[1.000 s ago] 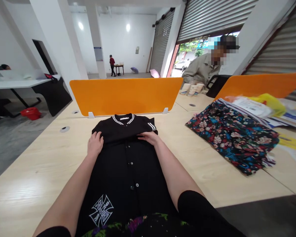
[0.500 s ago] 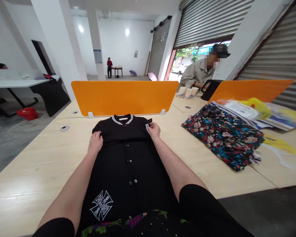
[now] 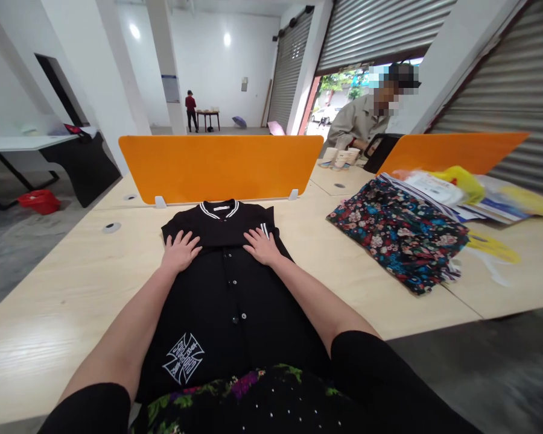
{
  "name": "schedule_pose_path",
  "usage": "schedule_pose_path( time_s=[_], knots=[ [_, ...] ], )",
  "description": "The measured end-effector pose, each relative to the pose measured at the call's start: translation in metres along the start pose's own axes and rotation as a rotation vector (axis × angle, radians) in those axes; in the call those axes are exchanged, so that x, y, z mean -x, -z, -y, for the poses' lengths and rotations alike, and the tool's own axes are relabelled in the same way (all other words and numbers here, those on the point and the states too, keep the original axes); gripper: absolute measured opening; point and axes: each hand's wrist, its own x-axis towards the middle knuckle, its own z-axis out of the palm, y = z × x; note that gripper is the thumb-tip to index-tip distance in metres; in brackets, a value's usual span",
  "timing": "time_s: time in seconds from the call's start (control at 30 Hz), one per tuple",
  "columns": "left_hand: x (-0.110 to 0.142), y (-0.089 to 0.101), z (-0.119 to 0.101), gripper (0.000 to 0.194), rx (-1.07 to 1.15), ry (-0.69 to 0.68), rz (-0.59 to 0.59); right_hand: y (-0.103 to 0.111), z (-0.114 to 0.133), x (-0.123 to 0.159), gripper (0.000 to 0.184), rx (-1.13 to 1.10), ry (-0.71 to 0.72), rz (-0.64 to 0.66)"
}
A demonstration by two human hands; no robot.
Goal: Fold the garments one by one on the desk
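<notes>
A black button-front garment (image 3: pixel 208 295) with a white-striped collar lies on the wooden table (image 3: pixel 72 301) before me. Its sleeves are folded across the chest, and a white cross-shaped emblem shows low on the left. My left hand (image 3: pixel 181 250) rests flat on the folded sleeve at the left, fingers spread. On the right side, my right hand (image 3: pixel 261 245) presses flat on the other sleeve, close to its white-striped cuff, fingers apart. The lower hem is hidden near my body.
An orange divider (image 3: pixel 221 169) stands behind the garment. To the right lie a floral cloth (image 3: pixel 398 235) and plastic bags (image 3: pixel 466 184). Paper cups (image 3: pixel 341 158) stand by a person (image 3: pixel 359 120) across the table. A red bucket (image 3: pixel 39 202) sits on the floor at left.
My right hand has let go of the striped cuff and moved left onto the cloth. My left hand has opened and slid inward from the garment's edge. The view has shifted slightly.
</notes>
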Motion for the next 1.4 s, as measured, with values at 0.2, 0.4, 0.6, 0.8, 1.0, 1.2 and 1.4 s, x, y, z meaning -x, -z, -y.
schedule_pose_path(
  time_s=[0.2,0.4,0.6,0.8,1.0,1.2,1.4],
  knots=[
    [0.029,0.024,-0.027,0.049,-0.034,-0.033,0.029,0.031,0.018,0.028,0.058,0.033,-0.018,0.122],
    [0.154,0.037,-0.044,0.053,0.109,-0.335,0.101,0.033,0.039,0.159,0.057,-0.075,0.238,0.206],
    [0.222,0.039,-0.063,0.044,0.12,-0.295,-0.088,0.02,0.044,0.211,0.051,-0.058,0.193,0.122],
    [0.206,0.05,-0.093,0.044,0.208,-0.453,-0.053,0.027,0.073,0.201,0.052,-0.18,0.278,0.072],
    [0.192,0.047,-0.116,0.048,0.179,-0.431,-0.077,0.014,0.086,0.197,0.045,-0.204,0.317,0.032],
    [0.177,0.06,-0.137,0.037,0.154,-0.34,-0.092,0.006,0.082,0.197,0.037,-0.251,0.315,-0.096],
    [0.168,0.05,-0.139,0.015,0.473,-0.053,-0.114,0.005,0.08,0.2,0.033,-0.353,0.267,-0.147]
  ],
)
